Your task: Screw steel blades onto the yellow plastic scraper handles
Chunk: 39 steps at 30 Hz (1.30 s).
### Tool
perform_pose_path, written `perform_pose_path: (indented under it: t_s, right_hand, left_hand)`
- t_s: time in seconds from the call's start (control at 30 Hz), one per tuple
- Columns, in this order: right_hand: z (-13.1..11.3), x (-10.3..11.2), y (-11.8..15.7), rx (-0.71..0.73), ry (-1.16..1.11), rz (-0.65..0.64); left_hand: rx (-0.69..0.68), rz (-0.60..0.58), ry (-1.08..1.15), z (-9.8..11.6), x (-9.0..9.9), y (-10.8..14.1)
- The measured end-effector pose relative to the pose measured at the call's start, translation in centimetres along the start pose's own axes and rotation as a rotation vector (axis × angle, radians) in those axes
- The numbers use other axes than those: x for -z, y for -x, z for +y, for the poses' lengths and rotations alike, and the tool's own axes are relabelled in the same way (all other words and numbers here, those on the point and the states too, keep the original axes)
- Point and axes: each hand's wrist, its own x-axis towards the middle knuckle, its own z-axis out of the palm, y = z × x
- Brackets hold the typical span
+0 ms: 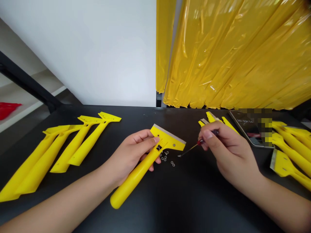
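While the left grip (136, 148) pinches a yellow plastic scraper (143, 168) with a flat grey metal strip along its head, the right grip (228, 145) is closed on a slim screwdriver (200, 141) with a dark red handle. Scraper slants across the left grip, handle running down-left toward the wearer. Screwdriver tip points down-left from the right grip, just beside the scraper head, apparently not touching; small silver bit at the tip, can't tell if it's a screw. One screw (174, 145) shows at the head's right end; the hole near the left thumb looks unfilled.

Small silver ring-shaped nuts (165, 159) lie loose on the black worktop (170, 200), just right of the left fingertips. Four yellow plastic handles (90, 140) left of the left grip; phone with dark screen (250, 132) and bladed yellow scrapers (284, 165) right of the right grip.

Risks, my guess: a jerk could drop anything perched on that tip. Left fingers brushing the nuts could scatter them. Head-end pinch might let the long handle swing under hard pressure; a slipping tip could jab the left thumb.
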Motion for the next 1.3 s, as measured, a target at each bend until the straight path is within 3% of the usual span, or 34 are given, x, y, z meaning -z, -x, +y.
perform_pose_path:
  t_s: [0.53,0.7,0.77,0.87,0.93,1.07,1.2,1.3]
  right_hand:
    - [-0.3,-0.1,-0.5,-0.026,-0.237,0.246]
    - [-0.7,-0.1,-0.6,0.068,-0.302,0.312]
    - [-1.0,0.0,-0.2,0.102,-0.147,0.162]
    - [-1.2,-0.3,0.6,0.184,0.259,-0.302]
    - [-1.0,-0.9,1.2,0.270,0.460,-0.499]
    - [0.0,-2.3,2.3,0.293,0.675,-0.521]
    - [0.5,-2.6,2.6,0.255,0.735,-0.560]
    - [0.3,-2.5,2.4,0.307,0.796,-0.573]
  left_hand:
    - [-0.003,0.026,-0.138,0.0,-0.3,0.2]
    - [-0.010,0.077,-0.028,-0.1,-0.1,0.1]
    - [-0.020,0.098,0.028,-0.2,0.1,0.0]
    - [-0.036,0.117,0.078,-0.4,0.2,-0.1]
    - [-0.041,0.125,0.095,-0.5,0.2,-0.1]
    - [-0.048,0.139,0.103,-0.4,0.0,0.0]
    - [-0.065,0.135,0.108,-0.3,-0.1,0.0]
    - [-0.075,0.136,0.118,-0.4,0.0,0.1]
